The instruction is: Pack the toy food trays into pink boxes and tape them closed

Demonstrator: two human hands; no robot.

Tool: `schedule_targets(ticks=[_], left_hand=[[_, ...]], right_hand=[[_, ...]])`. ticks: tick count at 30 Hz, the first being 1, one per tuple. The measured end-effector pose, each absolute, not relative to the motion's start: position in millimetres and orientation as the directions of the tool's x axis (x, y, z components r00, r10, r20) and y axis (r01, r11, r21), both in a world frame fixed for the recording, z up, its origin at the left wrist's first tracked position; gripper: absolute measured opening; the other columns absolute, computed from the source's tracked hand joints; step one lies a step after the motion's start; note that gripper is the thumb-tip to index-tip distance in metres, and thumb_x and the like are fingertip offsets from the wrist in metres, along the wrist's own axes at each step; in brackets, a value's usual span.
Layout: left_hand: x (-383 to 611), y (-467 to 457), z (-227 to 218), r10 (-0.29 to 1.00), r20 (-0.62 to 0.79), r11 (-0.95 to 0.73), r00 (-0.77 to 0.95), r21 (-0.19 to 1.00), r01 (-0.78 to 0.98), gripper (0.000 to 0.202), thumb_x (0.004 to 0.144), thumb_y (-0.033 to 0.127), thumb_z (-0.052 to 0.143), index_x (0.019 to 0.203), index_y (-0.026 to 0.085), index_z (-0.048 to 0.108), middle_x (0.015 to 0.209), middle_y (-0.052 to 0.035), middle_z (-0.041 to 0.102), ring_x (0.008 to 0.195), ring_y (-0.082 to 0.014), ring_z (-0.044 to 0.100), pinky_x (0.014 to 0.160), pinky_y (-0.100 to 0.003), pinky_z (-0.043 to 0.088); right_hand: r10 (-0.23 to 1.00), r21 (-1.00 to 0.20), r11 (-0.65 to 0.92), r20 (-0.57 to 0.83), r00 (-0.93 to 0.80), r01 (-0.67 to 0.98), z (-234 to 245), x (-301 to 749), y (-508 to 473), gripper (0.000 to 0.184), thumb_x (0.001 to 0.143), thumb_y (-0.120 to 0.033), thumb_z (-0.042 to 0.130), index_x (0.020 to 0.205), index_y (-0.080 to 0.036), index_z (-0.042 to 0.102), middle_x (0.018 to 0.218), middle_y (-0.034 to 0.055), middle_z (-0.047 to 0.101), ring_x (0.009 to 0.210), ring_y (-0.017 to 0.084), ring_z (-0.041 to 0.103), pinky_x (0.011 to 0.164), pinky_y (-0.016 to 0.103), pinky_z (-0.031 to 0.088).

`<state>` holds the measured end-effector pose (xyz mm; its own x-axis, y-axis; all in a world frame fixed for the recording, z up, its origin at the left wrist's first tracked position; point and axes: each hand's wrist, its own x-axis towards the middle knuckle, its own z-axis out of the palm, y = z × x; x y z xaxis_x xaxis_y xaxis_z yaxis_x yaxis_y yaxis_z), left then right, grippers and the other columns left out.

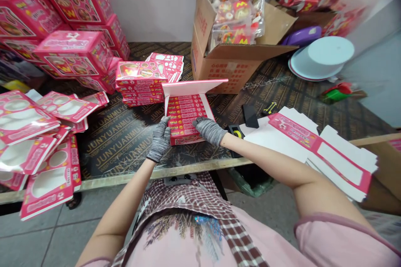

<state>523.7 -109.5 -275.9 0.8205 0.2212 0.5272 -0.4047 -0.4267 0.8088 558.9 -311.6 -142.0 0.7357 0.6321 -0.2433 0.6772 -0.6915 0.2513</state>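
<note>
An open pink carton [174, 139] lies on the bench in front of me, its white-lined lid [194, 86] raised at the far side. Inside, several slim pink boxes [188, 110] stand in a packed row. My left hand [160, 138], in a grey knit glove, is closed around the carton's left side near the front corner. Over the right side lies my right hand [211, 130], gloved alike, with its thumb side on the slim boxes and the rest closed over the carton's edge. Some fingers of both hands are hidden.
Stacked pink cartons [75, 54] rise at the back left, with flat window sleeves [46, 146] in front. Slim boxes [140, 81] are piled behind the carton. A cardboard box [225, 66] holds bagged items. Flat blanks [313, 142], a phone [250, 116] and a tape measure [235, 132] lie right.
</note>
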Motion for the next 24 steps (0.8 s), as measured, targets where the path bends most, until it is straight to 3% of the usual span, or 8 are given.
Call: schedule_targets(ticks=[4,10,15,20,24], left_hand=[[520.0,-114.6,-275.0,0.25,0.521,-0.461,0.816,0.805,-0.373,0.035,0.097,0.034,0.044,0.122,0.019,0.065,0.132,-0.0107,0.067,0.129,-0.0247,0.06,0.117,-0.045,0.044],[511.6,-122.7,-271.6,0.117,0.49,-0.609,0.864,0.723,-0.327,0.053,0.096,0.028,0.046,0.148,0.018,0.045,0.154,-0.0139,0.049,0.15,-0.0242,0.039,0.122,-0.044,0.037],[505.3,-131.1,-272.4,0.141,0.482,-0.615,0.865,0.727,-0.305,0.056,0.103,0.03,0.033,0.158,0.022,0.029,0.159,-0.0125,0.044,0.15,-0.0216,0.039,0.124,-0.043,0.035],[497.8,-147.8,-270.9,0.145,0.423,-0.665,0.894,0.711,-0.228,0.068,0.093,0.045,0.06,0.152,0.017,0.039,0.163,-0.0216,0.033,0.151,-0.0345,0.035,0.116,-0.051,0.043],[484.4,-165.9,-262.1,0.152,0.481,-0.782,0.863,0.592,-0.193,0.05,0.093,0.043,0.06,0.14,0.025,0.055,0.155,-0.0193,0.046,0.148,-0.0376,0.039,0.118,-0.066,0.033]], right_hand=[[0.61,0.235,-0.731,-0.197,0.767,0.641,-150.4,560.1,-310.7,0.047,0.083,-0.007,0.062,0.129,-0.001,0.06,0.125,0.0246,0.066,0.117,0.032,0.065,0.1,0.038,0.05],[0.636,0.219,-0.715,-0.19,0.748,0.664,-147.3,572.8,-308.3,0.042,0.079,-0.009,0.065,0.121,-0.003,0.066,0.118,0.0219,0.071,0.105,0.029,0.069,0.094,0.035,0.053],[0.665,0.225,-0.668,-0.247,0.705,0.709,-135.1,587.4,-312.4,0.034,0.075,-0.015,0.069,0.107,-0.005,0.072,0.103,0.0181,0.075,0.092,0.029,0.071,0.081,0.033,0.054],[0.714,0.241,-0.552,-0.358,0.601,0.799,-136.9,583.6,-304.3,0.046,0.076,-0.014,0.07,0.12,-0.003,0.067,0.11,0.0212,0.073,0.096,0.029,0.07,0.079,0.033,0.051],[0.711,0.277,-0.511,-0.396,0.581,0.814,-134.6,582.2,-294.1,0.051,0.077,-0.02,0.072,0.125,-0.003,0.064,0.105,0.0207,0.074,0.09,0.028,0.069,0.073,0.033,0.048]])
